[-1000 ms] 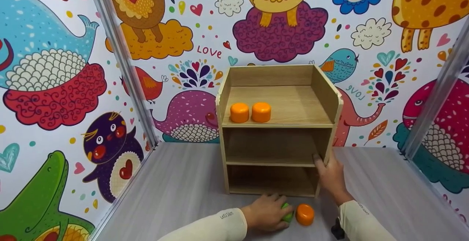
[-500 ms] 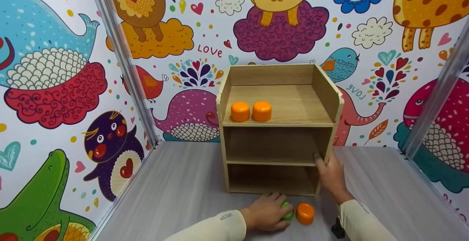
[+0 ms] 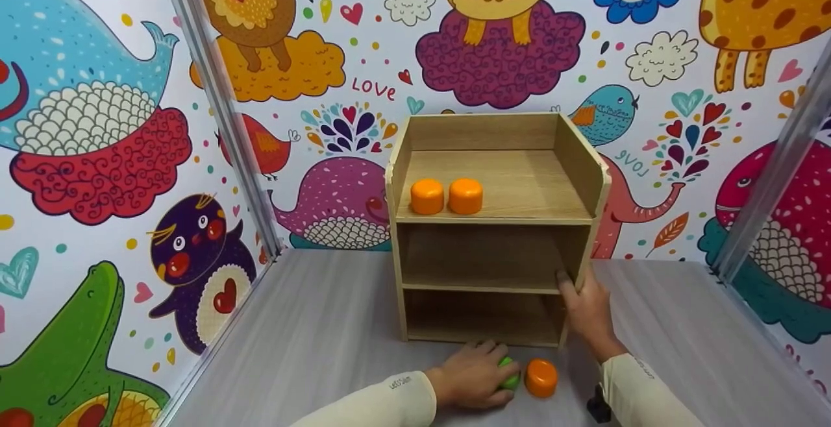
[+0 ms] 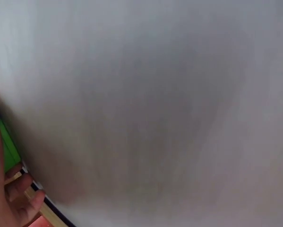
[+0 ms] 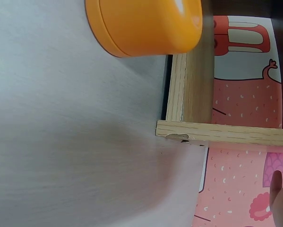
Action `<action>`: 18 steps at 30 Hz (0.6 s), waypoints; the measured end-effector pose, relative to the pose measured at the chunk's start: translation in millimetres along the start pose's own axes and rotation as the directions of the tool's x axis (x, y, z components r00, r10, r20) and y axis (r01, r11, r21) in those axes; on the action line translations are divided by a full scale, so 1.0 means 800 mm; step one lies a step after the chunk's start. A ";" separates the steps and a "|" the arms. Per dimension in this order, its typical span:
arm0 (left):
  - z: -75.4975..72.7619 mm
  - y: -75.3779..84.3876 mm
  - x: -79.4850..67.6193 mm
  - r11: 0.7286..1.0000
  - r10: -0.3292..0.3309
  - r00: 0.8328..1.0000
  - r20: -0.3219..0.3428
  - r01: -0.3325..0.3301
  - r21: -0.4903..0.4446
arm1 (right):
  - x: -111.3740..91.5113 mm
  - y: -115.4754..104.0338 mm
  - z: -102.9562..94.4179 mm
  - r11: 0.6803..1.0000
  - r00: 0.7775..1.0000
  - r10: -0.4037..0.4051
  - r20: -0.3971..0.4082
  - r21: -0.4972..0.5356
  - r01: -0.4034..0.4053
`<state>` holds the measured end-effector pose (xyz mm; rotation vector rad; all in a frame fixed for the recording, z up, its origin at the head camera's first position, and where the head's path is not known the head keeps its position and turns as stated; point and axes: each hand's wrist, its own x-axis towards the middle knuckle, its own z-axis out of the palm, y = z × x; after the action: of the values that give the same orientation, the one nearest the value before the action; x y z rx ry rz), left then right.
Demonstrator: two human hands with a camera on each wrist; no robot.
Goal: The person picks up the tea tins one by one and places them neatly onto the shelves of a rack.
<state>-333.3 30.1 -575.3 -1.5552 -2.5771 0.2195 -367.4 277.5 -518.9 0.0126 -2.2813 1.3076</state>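
Observation:
In the head view my left hand [image 3: 474, 375] holds a small green object [image 3: 509, 375] on the table in front of a wooden shelf [image 3: 490, 220]. Most of it is hidden under the palm and fingers; the left wrist view catches a flat green side [image 4: 9, 150] between thumb and fingers. To its right, apart from the hand, stands a rounded orange container [image 3: 541, 378]. My right hand [image 3: 589, 313] grips the right side panel of the shelf, thumb at the front edge. The right wrist view shows that panel's edge [image 5: 226, 132] and only a few fingers.
Two more orange containers, one at the left [image 3: 427, 196] and one beside it [image 3: 465, 196], sit on the shelf's top level. Two lower compartments face me. Grey table [image 3: 318, 323] extends on both sides, enclosed by printed wall panels [image 3: 363, 44] with metal corner strips.

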 end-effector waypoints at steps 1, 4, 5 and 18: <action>0.001 0.000 0.000 1.000 0.000 1.000 0.007 0.000 0.000 | 0.000 0.000 0.000 1.000 1.000 -0.007 -0.010 0.000 0.007; 0.003 -0.001 0.001 1.000 0.000 1.000 0.014 0.000 0.010 | 0.001 0.001 0.001 0.999 0.999 -0.032 -0.040 -0.003 0.032; 0.003 -0.002 0.001 1.000 0.001 1.000 0.016 -0.001 0.013 | 0.002 0.001 0.001 0.999 0.998 -0.039 -0.049 -0.004 0.039; -0.009 -0.003 -0.004 0.999 0.032 0.997 0.076 -0.033 0.001 | 0.002 -0.001 0.002 0.999 0.998 -0.034 -0.045 0.005 0.034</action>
<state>-332.7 26.7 -567.8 -1.6196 -2.6090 0.2902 -369.5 276.4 -518.4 0.0236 -2.2298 1.2838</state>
